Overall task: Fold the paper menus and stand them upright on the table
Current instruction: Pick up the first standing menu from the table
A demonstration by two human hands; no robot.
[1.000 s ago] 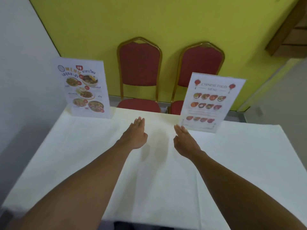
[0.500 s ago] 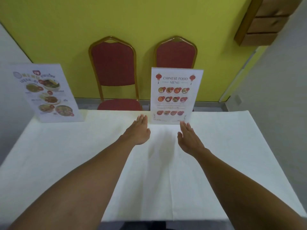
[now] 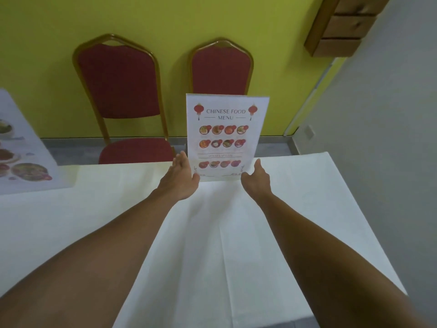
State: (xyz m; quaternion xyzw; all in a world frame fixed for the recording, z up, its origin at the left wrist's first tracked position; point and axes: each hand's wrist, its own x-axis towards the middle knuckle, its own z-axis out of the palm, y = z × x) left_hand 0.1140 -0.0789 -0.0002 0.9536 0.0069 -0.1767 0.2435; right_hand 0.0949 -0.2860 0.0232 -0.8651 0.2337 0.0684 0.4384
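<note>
The Chinese food menu (image 3: 224, 129), a white sheet with red lanterns and dish photos, stands upright at the far edge of the white-clothed table (image 3: 212, 245). My left hand (image 3: 181, 179) is at its lower left corner, thumb lying over the front of the sheet, fingers straight along the edge. My right hand (image 3: 256, 179) is at the lower right corner in the same way, thumb on the front. A second menu (image 3: 23, 162) with food photos stands upright at the table's far left, cut off by the frame edge.
Two red padded chairs with gold frames (image 3: 123, 95) (image 3: 221, 67) stand behind the table against a yellow wall. A grey wall runs along the right side, with a wooden shelf unit (image 3: 343, 27) above. The table's right edge (image 3: 354, 209) is close to that wall.
Both hands have reached forward from the middle of the cloth to the Chinese food menu's bottom corners. The view has swung right, so the second menu now sits at the left edge.
</note>
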